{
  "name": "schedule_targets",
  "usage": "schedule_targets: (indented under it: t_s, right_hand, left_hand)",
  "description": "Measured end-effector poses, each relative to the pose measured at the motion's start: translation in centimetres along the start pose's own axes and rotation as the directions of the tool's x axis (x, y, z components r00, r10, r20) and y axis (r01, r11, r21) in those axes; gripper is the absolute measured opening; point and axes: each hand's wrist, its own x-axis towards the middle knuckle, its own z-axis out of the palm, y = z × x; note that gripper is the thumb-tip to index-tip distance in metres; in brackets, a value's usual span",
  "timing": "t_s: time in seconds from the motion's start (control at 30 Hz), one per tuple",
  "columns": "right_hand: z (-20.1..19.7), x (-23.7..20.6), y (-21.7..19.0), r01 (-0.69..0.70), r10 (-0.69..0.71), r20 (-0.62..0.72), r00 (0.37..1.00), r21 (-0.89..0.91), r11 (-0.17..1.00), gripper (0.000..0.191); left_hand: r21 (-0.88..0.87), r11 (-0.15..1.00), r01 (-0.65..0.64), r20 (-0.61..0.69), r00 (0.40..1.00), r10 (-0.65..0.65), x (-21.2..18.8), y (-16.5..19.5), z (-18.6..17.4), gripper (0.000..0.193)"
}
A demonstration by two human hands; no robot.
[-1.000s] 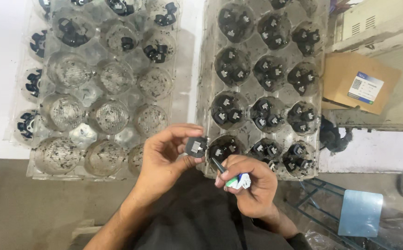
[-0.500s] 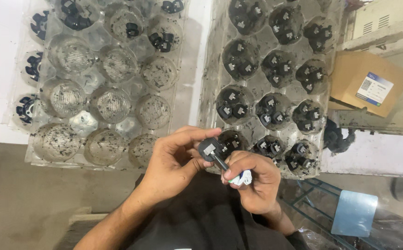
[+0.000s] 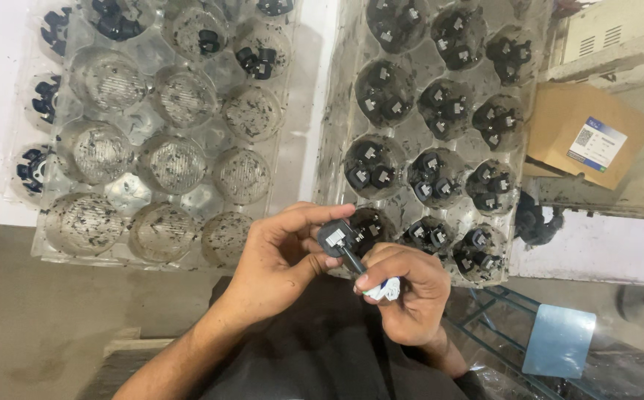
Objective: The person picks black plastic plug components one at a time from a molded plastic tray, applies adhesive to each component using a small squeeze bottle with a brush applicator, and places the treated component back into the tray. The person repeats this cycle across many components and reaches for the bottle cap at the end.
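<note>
Your left hand (image 3: 281, 259) sat at centre frame, low, fingers curled and closed on a small black part (image 3: 334, 237), pinching it between thumb and fingertips. The part's pale square label faced up at you. Your right hand (image 3: 403, 292) was just right of it, closed around a tool (image 3: 363, 270) with a dark shaft and a white-and-blue grip. The shaft's tip met the part, right where your two hands came together. Both hands hovered over the lower edge of the right tray (image 3: 337, 111), above your dark lap.

That right tray, a clear cupped one, filled the upper right of the frame, and its cups held clusters of black parts (image 3: 433, 178) like the one you gripped. The left tray (image 3: 296, 133), also clear, took the upper left; most of its cups showed only dark specks, with a few black parts (image 3: 255, 59) in the cups along the top and the far left edge. The two trays lay side by side with a strip of white surface between them.

At the right edge lay a cardboard box (image 3: 559, 126) with a white-and-blue label. A loose black clump (image 3: 533, 222) sat just below it, beside the right tray. A pale blue plate (image 3: 559, 341) showed at lower right.
</note>
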Motion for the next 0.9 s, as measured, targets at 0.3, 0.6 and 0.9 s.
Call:
schedule_targets:
  t_s: [0.3,0.6,0.9]
  right_hand:
    - [0.0,-0.2,0.1,0.027,-0.028,-0.018,0.999,-0.025,0.999,0.023]
    - [-0.2,-1.7,0.7,-0.082,0.087,-0.071,0.994,0.072,0.994,0.016]
    - [0.1,-2.9,1.7,0.092,0.012,-0.267,0.964,0.375,0.923,0.013]
  left_hand:
    - [-0.137,0.99,0.045,0.015,0.999,-0.043,0.0,-1.7,-0.3,0.053]
    - [-0.435,0.895,0.096,0.07,0.995,-0.073,0.0,-3.9,0.7,0.051]
    - [-0.379,0.917,0.124,0.17,0.983,-0.063,-0.8,-3.7,0.9,0.044]
